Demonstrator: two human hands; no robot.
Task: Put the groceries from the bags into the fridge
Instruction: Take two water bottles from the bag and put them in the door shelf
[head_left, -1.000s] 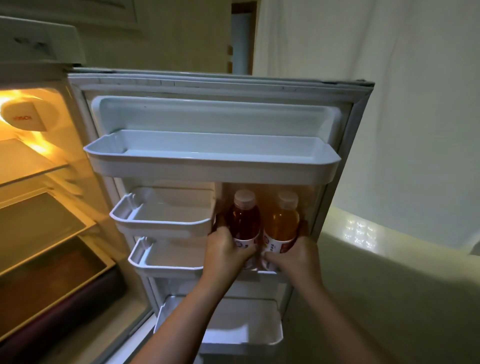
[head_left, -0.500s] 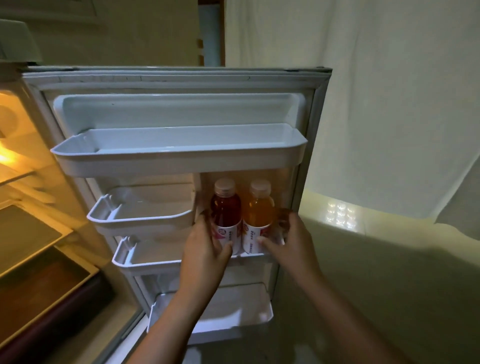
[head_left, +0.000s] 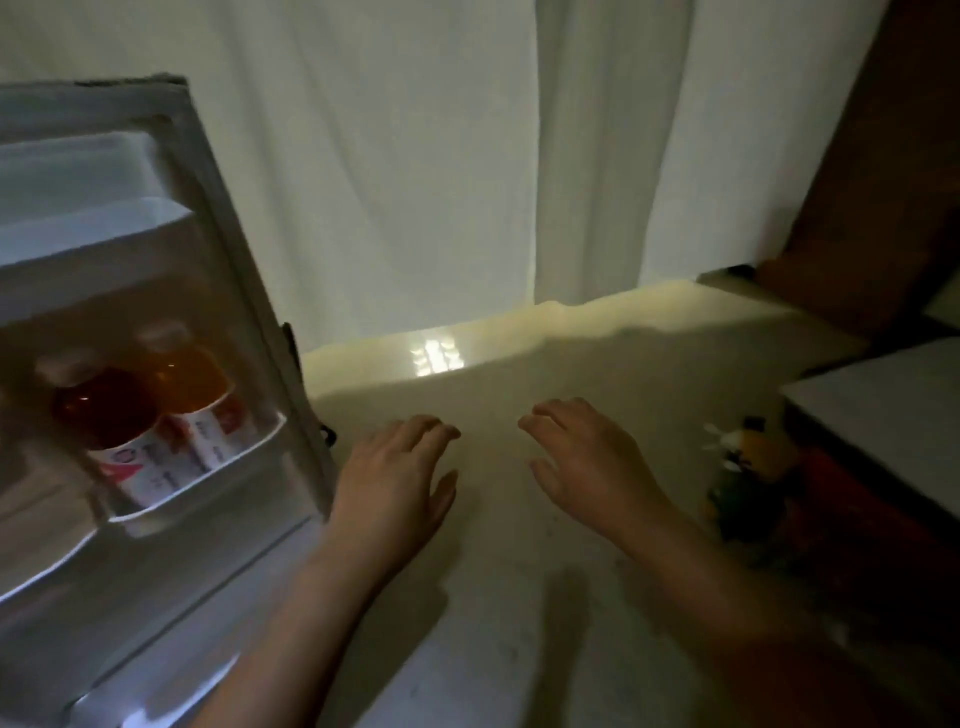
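Now both the left hand (head_left: 395, 478) and right hand (head_left: 587, 462) are hovering spread and empty, two juice bottles (head_left: 150, 415) sitting shelved to their left, presumably freeing them for more groceries.

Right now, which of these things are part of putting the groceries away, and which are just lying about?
Part of the job:
red bottle
orange bottle
door shelf
fridge door
left hand, empty
right hand, empty

Lying about:
white curtain
floor
dim clutter by the table, too dark to identify
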